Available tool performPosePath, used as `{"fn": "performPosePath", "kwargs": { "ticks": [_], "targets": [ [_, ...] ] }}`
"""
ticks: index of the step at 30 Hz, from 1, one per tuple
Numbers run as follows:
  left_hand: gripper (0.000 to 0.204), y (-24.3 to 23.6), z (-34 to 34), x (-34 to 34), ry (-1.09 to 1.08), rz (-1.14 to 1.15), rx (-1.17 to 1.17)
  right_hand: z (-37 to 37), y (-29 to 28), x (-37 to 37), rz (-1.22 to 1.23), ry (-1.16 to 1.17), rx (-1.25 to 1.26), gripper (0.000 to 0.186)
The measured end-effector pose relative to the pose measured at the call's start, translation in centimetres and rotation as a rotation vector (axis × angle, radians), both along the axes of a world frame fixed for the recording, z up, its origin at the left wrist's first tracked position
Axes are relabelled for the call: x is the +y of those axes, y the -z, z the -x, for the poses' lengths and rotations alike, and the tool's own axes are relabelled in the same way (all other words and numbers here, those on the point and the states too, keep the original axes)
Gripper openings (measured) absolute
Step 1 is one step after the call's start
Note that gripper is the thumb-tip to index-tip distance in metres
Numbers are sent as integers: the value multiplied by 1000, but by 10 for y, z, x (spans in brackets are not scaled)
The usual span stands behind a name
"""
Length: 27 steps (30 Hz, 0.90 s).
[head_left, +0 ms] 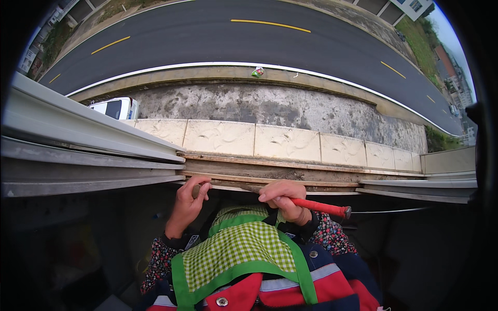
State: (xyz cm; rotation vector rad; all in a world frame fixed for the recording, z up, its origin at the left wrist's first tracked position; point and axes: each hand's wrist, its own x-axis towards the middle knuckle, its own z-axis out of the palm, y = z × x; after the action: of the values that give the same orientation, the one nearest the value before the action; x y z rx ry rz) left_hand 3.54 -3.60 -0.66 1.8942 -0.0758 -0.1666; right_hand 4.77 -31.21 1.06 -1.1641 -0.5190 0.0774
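My left hand (188, 206) is closed around a small brownish object (196, 191), which I cannot make out, at the near edge of the dirty window track (238, 179). To its right, my right hand (282, 203) grips a tool with a red handle (324, 208); its dark working end points left toward the track, partly hidden by my fingers and hard to tell. The track has several rusty, grimy rails along the sill. A green checked apron (233, 249) lies over my front, below both hands.
Sliding window frames (88, 129) stand at left and more frames (415, 184) at right. Beyond the sill are a pale tiled ledge (285, 140), a stained concrete strip (197, 103) with a white vehicle (119, 108), and a road (181, 41) with yellow dashes.
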Motion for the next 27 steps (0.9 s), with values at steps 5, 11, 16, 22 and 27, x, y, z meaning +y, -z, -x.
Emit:
{"fn": "performPosePath", "kwargs": {
  "ticks": [5, 11, 16, 22, 27],
  "targets": [
    [15, 4, 1, 1, 9, 29, -6, -5, 19, 15, 90, -6, 56, 22],
    [14, 9, 2, 1, -10, 55, -42, 34, 13, -81, 153, 279, -43, 21],
    [14, 14, 1, 1, -12, 52, -76, 43, -10, -92, 96, 391, -64, 23],
    [15, 14, -1, 2, -3, 45, -32, 21, 10, -11, 145, 170, 56, 22],
    [15, 16, -2, 2, 15, 62, -61, 24, 10, -57, 49, 199, 117, 22]
  ]
}}
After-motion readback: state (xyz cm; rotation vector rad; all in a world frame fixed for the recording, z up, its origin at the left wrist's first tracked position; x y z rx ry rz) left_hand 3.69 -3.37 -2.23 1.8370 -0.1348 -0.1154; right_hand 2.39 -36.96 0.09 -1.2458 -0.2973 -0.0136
